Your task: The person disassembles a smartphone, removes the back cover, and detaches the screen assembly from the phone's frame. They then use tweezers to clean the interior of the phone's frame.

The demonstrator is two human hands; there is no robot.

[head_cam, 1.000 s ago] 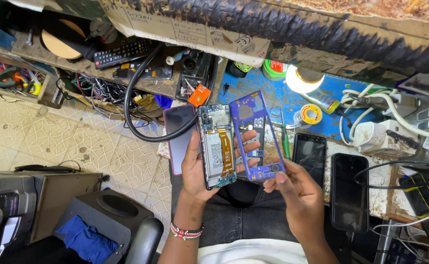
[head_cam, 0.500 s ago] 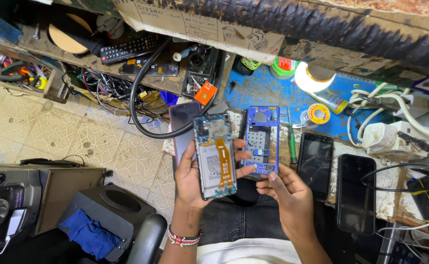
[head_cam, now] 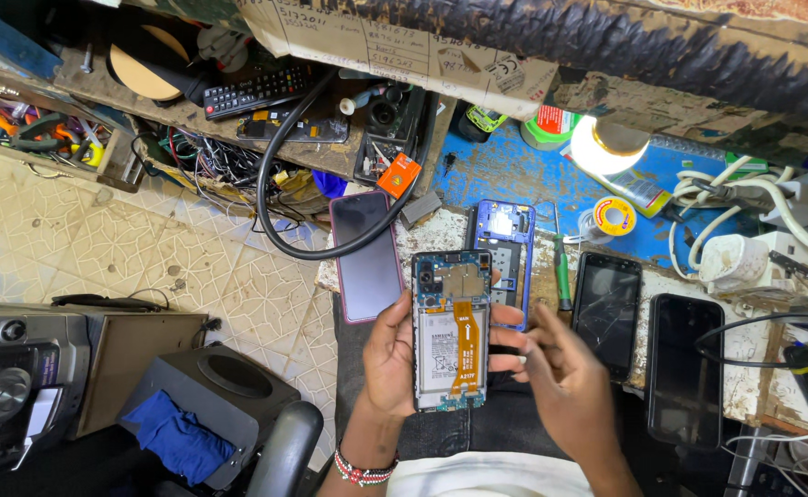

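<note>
Two hands here: left hand [head_cam: 388, 354] grips the flat, opened phone [head_cam: 451, 331], exposed battery and orange ribbon showing; right hand [head_cam: 565, 382], motion-blurred, grip released, fingertips hard to read.

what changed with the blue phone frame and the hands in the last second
The right hand let go of the blue phone frame; it now lies on the bench above the hands, where a second ago it was held beside the opened phone. The left hand still grips the opened phone, insides up. The dark phones on the bench stayed put.
</note>
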